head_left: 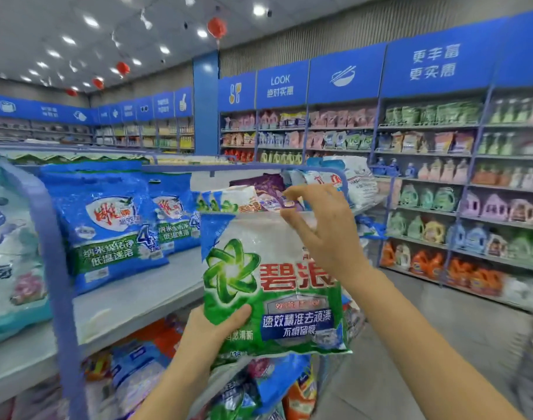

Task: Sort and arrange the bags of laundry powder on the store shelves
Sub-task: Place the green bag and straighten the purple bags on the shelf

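Note:
A green and white laundry powder bag (259, 286) stands upright in front of me, held over the shelf edge. My left hand (210, 328) grips its bottom left corner, thumb on the front. My right hand (322, 228) is at the bag's top right edge, fingers spread and curled; whether it pinches the bag is unclear. Two blue bags (107, 225) lean upright on the grey shelf (131, 301) to the left. Purple, white and green bags (253, 195) lie heaped at the shelf's far end behind the held bag.
A blue metal shelf frame (56, 268) curves up at the left, with a pale blue bag (10, 253) beyond it. Mixed bags (259, 386) fill the lower shelf under my arms. Across the aisle floor (425, 322) stands a wall of detergent shelves (441, 189).

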